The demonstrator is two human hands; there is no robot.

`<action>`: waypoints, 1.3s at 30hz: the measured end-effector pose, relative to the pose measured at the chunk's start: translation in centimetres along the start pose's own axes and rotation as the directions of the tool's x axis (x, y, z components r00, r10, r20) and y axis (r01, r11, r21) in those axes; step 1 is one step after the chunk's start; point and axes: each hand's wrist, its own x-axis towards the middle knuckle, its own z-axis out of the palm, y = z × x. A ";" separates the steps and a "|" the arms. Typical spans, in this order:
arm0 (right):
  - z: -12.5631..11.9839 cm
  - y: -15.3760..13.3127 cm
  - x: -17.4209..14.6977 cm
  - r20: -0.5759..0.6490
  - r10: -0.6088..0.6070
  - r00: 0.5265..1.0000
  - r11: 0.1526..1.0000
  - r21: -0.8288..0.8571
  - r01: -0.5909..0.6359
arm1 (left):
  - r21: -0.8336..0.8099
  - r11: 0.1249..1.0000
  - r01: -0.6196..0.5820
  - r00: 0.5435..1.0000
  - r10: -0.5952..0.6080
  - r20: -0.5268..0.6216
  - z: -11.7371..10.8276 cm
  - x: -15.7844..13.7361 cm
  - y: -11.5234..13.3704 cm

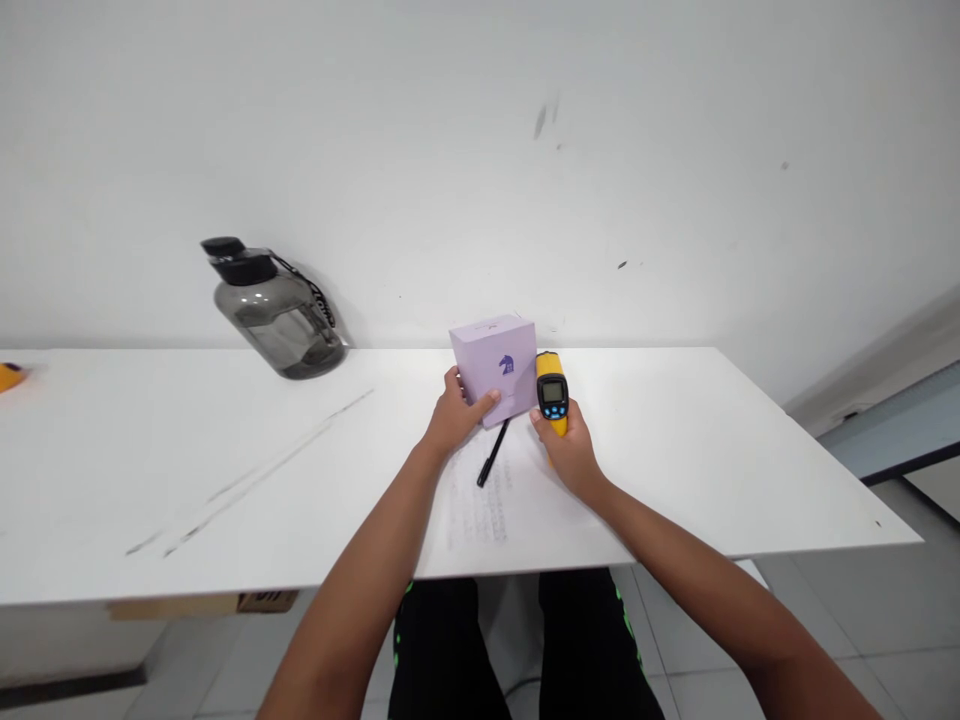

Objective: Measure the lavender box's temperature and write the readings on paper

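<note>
My left hand [459,412] grips a light purple box [487,370] by its left side, thumb across the front face. That face carries a dark purple horse-head mark. In my right hand [574,450] is a yellow and black infrared thermometer [553,390], its small grey screen and blue buttons turned toward me; my fingers wrap its handle. The thermometer is close beside the box's right side. A black pen [493,455] lies below the box, on a sheet of paper [480,510] with faint writing.
A large grey see-through water bottle [281,315] with a black lid stands at the back left of the white table [660,470], near the wall. An orange-yellow object [10,376] shows at the far left edge. Under the table is a cardboard piece [195,605].
</note>
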 end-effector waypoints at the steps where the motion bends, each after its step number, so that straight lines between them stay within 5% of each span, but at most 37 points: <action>1: 0.0 0.0 0.0 0.002 -0.001 1.000 1.000 0.000 0.001 | -0.001 1.000 0.000 1.000 0.000 -0.001 0.0 0.0 0.0; 10: -1.2 -0.2 0.7 -0.071 -0.122 0.990 0.987 -0.118 0.113 | 0.015 1.000 0.000 1.000 0.000 0.010 0.0 0.0 0.0; 15: -3.1 -0.5 2.2 -0.122 -0.118 0.986 0.950 -0.302 0.076 | 0.029 0.999 0.021 0.999 -0.022 0.025 -0.1 -0.2 0.3; 18: -4.3 -0.4 3.2 -0.067 -0.124 0.990 0.877 -0.474 0.078 | 0.018 0.999 0.029 0.999 -0.030 0.040 -0.2 -0.2 0.4; 26: -5.2 1.0 4.9 0.058 -0.085 0.995 0.526 -0.845 0.095 | 0.023 0.999 0.028 0.999 -0.028 0.027 -0.2 -0.1 0.1; 34: -5.2 2.2 5.5 0.052 -0.172 0.984 0.437 -0.891 0.124 | 0.008 0.999 0.034 0.999 -0.034 0.027 -0.2 0.0 -0.1; 39: -5.0 2.3 5.1 0.097 -0.386 0.917 0.405 -0.876 0.263 | 0.011 1.000 0.019 1.000 -0.019 0.022 -0.1 0.1 -0.4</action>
